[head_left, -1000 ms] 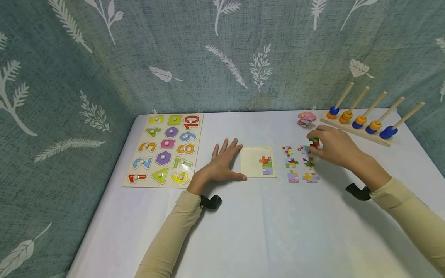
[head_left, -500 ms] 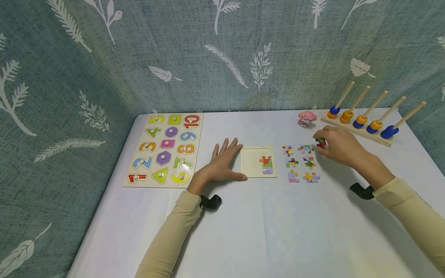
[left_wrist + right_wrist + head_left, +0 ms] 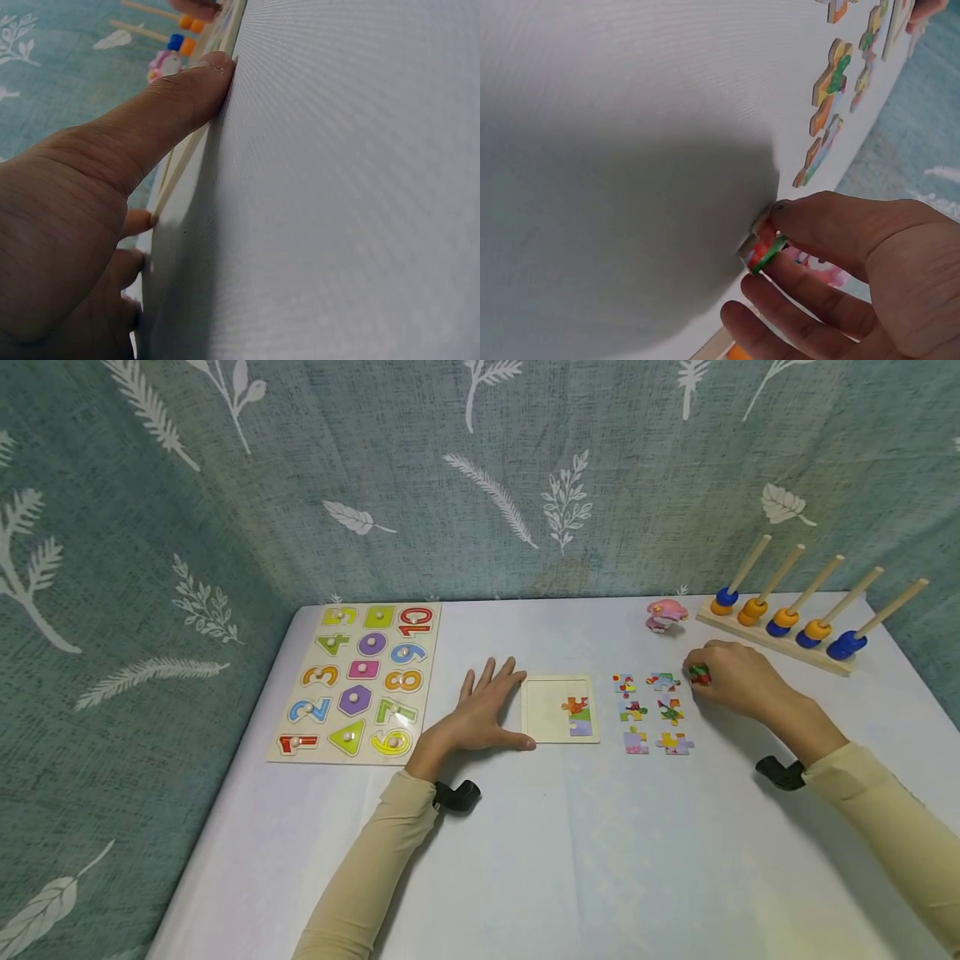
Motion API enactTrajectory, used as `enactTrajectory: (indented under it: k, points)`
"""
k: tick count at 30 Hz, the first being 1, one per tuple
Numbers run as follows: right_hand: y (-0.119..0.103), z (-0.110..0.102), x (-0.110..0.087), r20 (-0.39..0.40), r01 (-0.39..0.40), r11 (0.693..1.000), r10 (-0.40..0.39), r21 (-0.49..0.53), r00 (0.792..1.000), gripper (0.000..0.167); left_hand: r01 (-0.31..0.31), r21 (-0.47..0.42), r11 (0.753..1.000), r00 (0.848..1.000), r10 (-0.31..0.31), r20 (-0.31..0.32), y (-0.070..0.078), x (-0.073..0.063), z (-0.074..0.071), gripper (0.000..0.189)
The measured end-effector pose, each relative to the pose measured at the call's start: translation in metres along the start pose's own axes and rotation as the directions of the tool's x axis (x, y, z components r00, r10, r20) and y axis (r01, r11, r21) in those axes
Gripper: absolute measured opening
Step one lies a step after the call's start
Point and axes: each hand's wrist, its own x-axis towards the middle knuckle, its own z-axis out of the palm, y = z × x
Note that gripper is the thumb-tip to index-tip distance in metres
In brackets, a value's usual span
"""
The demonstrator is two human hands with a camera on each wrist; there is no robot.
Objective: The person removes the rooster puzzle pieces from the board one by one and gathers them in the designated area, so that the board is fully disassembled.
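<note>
My right hand (image 3: 738, 677) pinches a red and green jigsaw piece (image 3: 762, 244) between thumb and fingers, low over the table to the right of the loose pieces. Several loose jigsaw pieces (image 3: 671, 710) lie in two columns beside it. With fingers spread, my left hand (image 3: 480, 714) rests at the left edge of a square wooden puzzle tray (image 3: 543, 678), its thumb at the near corner. Two joined pieces (image 3: 578, 717) sit along the tray's right side. In the left wrist view, the left thumb (image 3: 176, 105) touches the tray's edge.
A number and shape peg board (image 3: 352, 685) lies at the left. Behind the right hand stand a pink figurine (image 3: 664, 615) and a wooden bead stand (image 3: 780, 639) with upright pegs. Patterned cloth walls border the table at the back and sides.
The right hand, holding its jigsaw piece, has moved right, away from the loose pieces, and slightly lower. The left hand stays at the tray.
</note>
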Motion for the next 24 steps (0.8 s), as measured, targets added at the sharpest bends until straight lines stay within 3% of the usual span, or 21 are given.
enactTrajectory:
  k: [12, 24]
  points:
    - [0.006, 0.000, 0.000, 0.047, 0.027, 1.000, -0.028, 0.005, 0.999, 0.023, -0.005, 0.005, 1.000, 1.000, 0.005, -0.005, -0.001, 0.000, 0.000, 0.113]
    - [-0.011, -0.012, 0.004, -0.040, 0.078, 0.997, -0.078, 0.003, 0.996, 0.029, 0.000, 0.009, 1.000, 1.000, 0.000, -0.001, -0.002, 0.000, 0.001, 0.113]
